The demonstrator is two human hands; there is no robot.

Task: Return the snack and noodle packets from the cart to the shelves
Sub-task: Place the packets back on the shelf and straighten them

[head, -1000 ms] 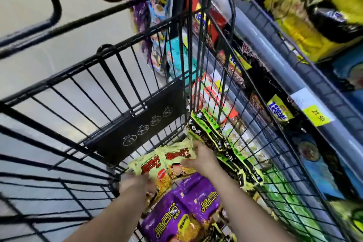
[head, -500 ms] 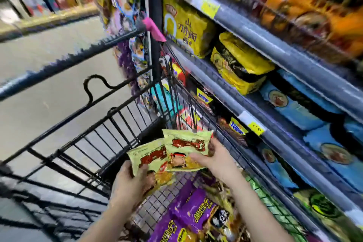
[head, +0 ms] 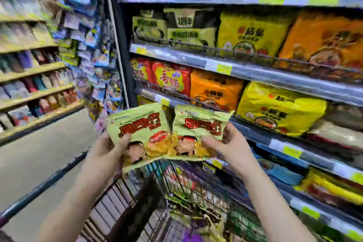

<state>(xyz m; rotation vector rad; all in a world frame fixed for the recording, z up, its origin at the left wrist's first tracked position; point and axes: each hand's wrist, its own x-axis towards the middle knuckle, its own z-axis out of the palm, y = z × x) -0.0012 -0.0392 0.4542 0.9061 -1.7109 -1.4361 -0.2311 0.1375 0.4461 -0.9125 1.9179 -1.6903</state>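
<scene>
**Two green packets raised, shelf spot yet to be found**

The left hand (head: 106, 149) has its grip closed on the lower left edge of one green noodle packet (head: 141, 129), thumb on the front. The right hand (head: 229, 147) pinches the lower right corner of a second green packet (head: 198, 124). The packets touch edge to edge, upright above the cart (head: 117, 198) and in front of the noodle shelves (head: 255, 73). Through the blur I cannot pick out matching green stock, so locate it first. Then slide each packet in upright, one at a time, lifting it over the wire rail (head: 196, 46).

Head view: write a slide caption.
Left hand and right hand hold two green noodle packets above the cart, beside stocked shelves.
</scene>
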